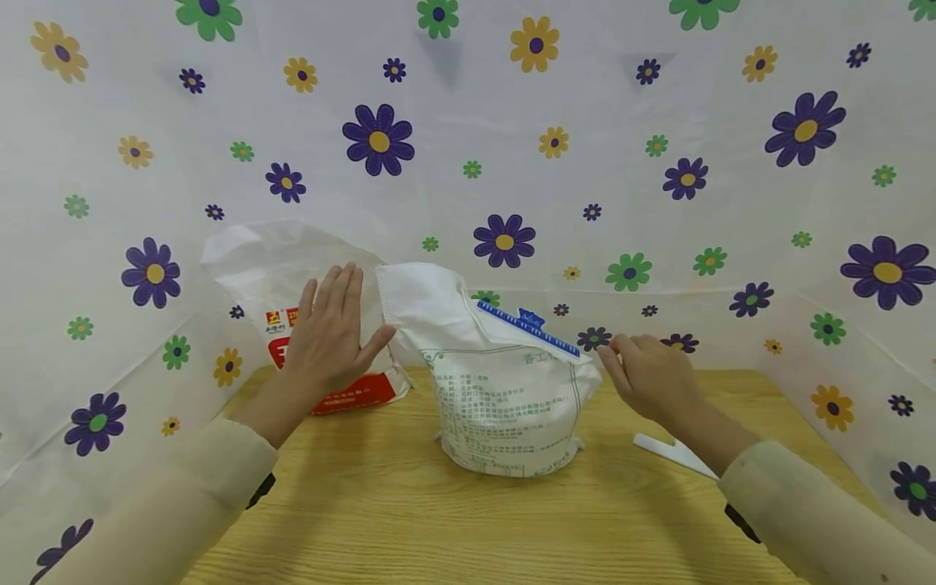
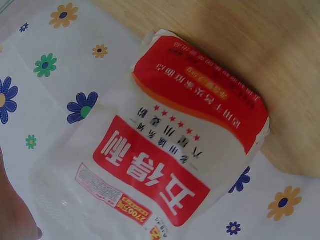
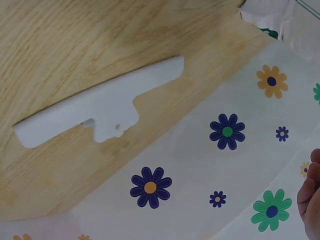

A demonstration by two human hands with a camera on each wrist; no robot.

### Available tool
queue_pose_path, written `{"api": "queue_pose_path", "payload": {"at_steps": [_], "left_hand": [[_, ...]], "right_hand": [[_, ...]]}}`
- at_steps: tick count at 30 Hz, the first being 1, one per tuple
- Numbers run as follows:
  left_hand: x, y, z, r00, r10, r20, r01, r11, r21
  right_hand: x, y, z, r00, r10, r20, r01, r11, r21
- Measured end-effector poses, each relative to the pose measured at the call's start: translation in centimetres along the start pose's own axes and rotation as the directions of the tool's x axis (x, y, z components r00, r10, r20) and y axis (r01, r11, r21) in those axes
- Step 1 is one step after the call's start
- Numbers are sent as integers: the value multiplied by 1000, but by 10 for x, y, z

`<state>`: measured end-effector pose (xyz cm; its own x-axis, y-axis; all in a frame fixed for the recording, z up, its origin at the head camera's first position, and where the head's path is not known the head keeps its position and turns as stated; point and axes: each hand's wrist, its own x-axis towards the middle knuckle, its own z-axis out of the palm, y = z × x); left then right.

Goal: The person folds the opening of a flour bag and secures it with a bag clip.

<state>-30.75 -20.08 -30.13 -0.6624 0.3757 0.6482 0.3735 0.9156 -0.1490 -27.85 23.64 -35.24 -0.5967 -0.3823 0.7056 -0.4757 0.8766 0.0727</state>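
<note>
A white cloth sack with green print stands upright on the table. Its top is folded over, and a blue sealing clip lies aslant across the fold. My left hand is raised with straight fingers near the sack's loose upper end; whether it touches the cloth is unclear. Just off the sack's upper right corner, my right hand has curled fingers and nothing visible in them; its fingertips are partly hidden. Behind the left hand stands a red-and-white flour bag with a tall, loose top.
A white sealing clip lies flat on the wooden table, under the right forearm in the head view. White flower-patterned sheeting encloses the back and both sides.
</note>
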Motion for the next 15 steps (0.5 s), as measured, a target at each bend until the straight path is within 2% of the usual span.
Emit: {"api": "queue_pose_path", "payload": {"at_steps": [6,15], "left_hand": [[-10,0,12,1000,-26,10,27,999,-33],[-26,1,43,999,-34,12,35,997,-70]], "right_hand": [[-11,3,12,1000,20,7,-20,999,31],[-20,5,29,999,32,0,-32,999,31]]}}
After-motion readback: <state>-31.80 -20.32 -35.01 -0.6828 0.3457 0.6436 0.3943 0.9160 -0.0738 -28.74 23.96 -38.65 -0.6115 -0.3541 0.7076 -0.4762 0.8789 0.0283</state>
